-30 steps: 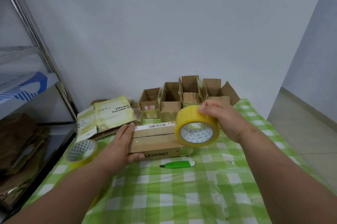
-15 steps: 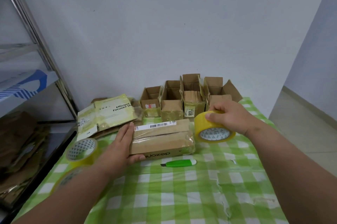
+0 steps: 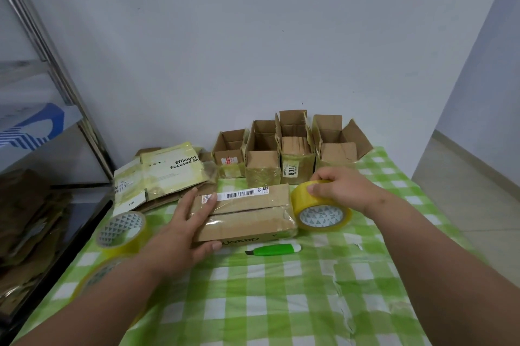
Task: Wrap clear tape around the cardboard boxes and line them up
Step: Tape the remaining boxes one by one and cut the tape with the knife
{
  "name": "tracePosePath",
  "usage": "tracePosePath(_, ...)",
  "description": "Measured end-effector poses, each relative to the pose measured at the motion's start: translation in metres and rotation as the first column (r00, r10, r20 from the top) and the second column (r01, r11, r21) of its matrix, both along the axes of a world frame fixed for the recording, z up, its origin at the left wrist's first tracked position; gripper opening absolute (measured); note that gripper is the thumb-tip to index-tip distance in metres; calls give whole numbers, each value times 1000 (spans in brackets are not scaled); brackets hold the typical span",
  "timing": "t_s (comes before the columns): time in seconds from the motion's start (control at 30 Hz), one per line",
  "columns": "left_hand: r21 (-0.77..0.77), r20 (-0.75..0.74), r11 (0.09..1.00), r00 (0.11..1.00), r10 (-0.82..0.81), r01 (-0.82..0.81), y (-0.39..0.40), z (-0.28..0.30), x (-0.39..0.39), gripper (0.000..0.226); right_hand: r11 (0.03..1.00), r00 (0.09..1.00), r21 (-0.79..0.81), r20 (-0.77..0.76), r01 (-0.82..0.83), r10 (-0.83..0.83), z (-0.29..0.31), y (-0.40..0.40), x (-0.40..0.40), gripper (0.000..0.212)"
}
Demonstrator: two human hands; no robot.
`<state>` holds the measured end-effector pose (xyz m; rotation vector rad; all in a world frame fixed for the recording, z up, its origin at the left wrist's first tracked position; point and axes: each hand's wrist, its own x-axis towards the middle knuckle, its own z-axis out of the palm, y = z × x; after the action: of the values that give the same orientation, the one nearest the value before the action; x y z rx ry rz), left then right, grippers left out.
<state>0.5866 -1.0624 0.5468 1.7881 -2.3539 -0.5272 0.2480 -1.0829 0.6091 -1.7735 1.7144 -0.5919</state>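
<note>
A flat closed cardboard box (image 3: 253, 213) with a barcode label and shiny tape lies in the middle of the green checked table. My left hand (image 3: 183, 230) grips its left end, fingers on top and thumb against the front face. My right hand (image 3: 343, 186) holds a yellowish roll of clear tape (image 3: 320, 210), which rests on the cloth against the box's right end. Along the wall stands a row of several open cardboard boxes (image 3: 295, 154), side by side.
A green utility knife (image 3: 274, 250) lies just in front of the box. Two more tape rolls (image 3: 122, 230) sit at the left, one partly under my left forearm. Flattened printed cartons (image 3: 163, 174) lie at the back left. A metal shelf (image 3: 42, 131) stands beyond the table's left edge.
My right hand has brought the tape roll down from above the box's front right corner and set it on the cloth at the box's right end. My left hand stays on the box.
</note>
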Motion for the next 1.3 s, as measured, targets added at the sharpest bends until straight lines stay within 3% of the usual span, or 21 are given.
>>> tracePosePath(0.1, 20, -71, 997, 995, 75, -74, 0, 5, -5, 76, 999, 996, 1, 78, 34, -34, -4, 4, 2, 12)
tracePosePath(0.17, 3, -194, 977, 959, 208, -211, -1, 7, -12, 81, 999, 996, 3, 77, 35, -35, -10, 6, 7, 12)
tracePosePath(0.3, 102, -450, 826, 715, 536, -554, -7, 6, -13, 114, 996, 986, -39, 154, 76, -69, -25, 16, 19, 16)
tracePosePath(0.4, 179, -515, 796, 635, 576, -578, -6, 8, -10, 112, 991, 977, -89, 197, 103, -83, -25, 23, 25, 17)
tracePosePath(0.6, 145, -619, 790, 568, 542, -596, -7, 30, -8, 99, 983, 967, -131, 234, 130, -97, -13, 30, 32, 15)
tracePosePath(0.8, 98, -697, 830, 557, 451, -549, -12, 65, 6, 79, 973, 891, -113, 433, 200, -133, 2, 48, 38, 13)
tracePosePath(0.93, 112, -720, 862, 557, 413, -495, -9, 78, 22, 28, 987, 825, -27, 553, 160, -118, 13, 76, 38, 26)
tracePosePath(1.0, 127, -700, 881, 589, 405, -456, -7, 79, 27, 33, 994, 789, 13, 608, 107, -93, 15, 89, 38, 31)
tracePosePath(1.1, 199, -639, 876, 619, 456, -440, -6, 71, 35, 68, 995, 778, 86, 621, 48, -92, 10, 104, 38, 45)
tracePosePath(1.2, 226, -629, 863, 609, 483, -451, -10, 50, 34, 62, 986, 806, 166, 582, 14, -109, -2, 113, 46, 47)
tracePosePath(1.3, 248, -626, 868, 612, 483, -431, -14, 28, 26, 59, 976, 772, 213, 615, 38, -164, -14, 118, 56, 44)
